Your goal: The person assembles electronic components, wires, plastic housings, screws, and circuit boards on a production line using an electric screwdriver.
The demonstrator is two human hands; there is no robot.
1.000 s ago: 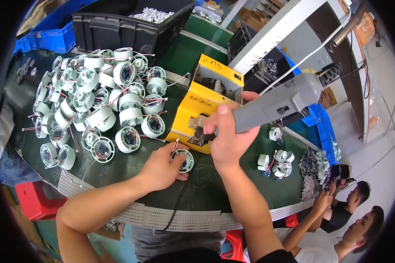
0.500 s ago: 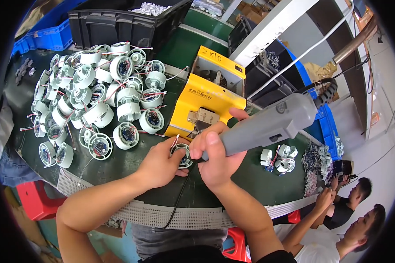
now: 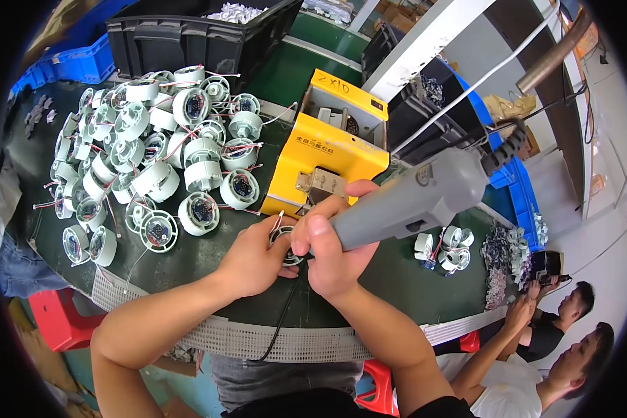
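My left hand (image 3: pixel 252 258) lies low over the bench, fingers and thumb closed round a small white round housing (image 3: pixel 292 260). Part of a circuit board and a thin wire show on that housing. A grey electric screwdriver (image 3: pixel 414 198) is gripped in my right hand (image 3: pixel 340 263), its body slanting up to the right. The driver's tip points down at the housing, but my fingers hide its end, so contact cannot be made out. Just beyond my hands stands a yellow screw feeder (image 3: pixel 331 146) with a metal block at its front.
Many similar white housings (image 3: pixel 203 150) with wires are heaped on the left of the green bench (image 3: pixel 251 313). A few more white parts (image 3: pixel 455 251) lie at right. Black bin (image 3: pixel 181 49) behind, a red stool (image 3: pixel 59 320) at lower left. Two people (image 3: pixel 515 376) sit at right.
My right hand and the electric screwdriver have shifted slightly left and down, closer over the housing. My left hand has stayed nearly in place.
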